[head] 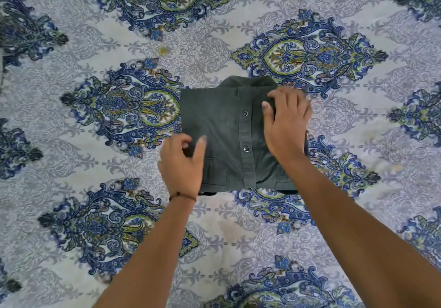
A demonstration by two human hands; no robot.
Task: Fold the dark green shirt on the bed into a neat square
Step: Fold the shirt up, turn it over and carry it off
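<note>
I see the dark green shirt (229, 135) lying just right of the frame's centre on the patterned bedspread (95, 45), already folded into a compact, nearly square packet with the collar at its upper edge and the button placket (245, 140) running down the middle (two snaps show). My right hand (286, 121) lies spread and flat on the packet's upper right part, gripping nothing. My left hand (183, 164) sits at the lower left edge, fingers loosely curled against the fabric; I cannot tell whether it pinches it. A thread bracelet (182, 196) circles that wrist
</note>
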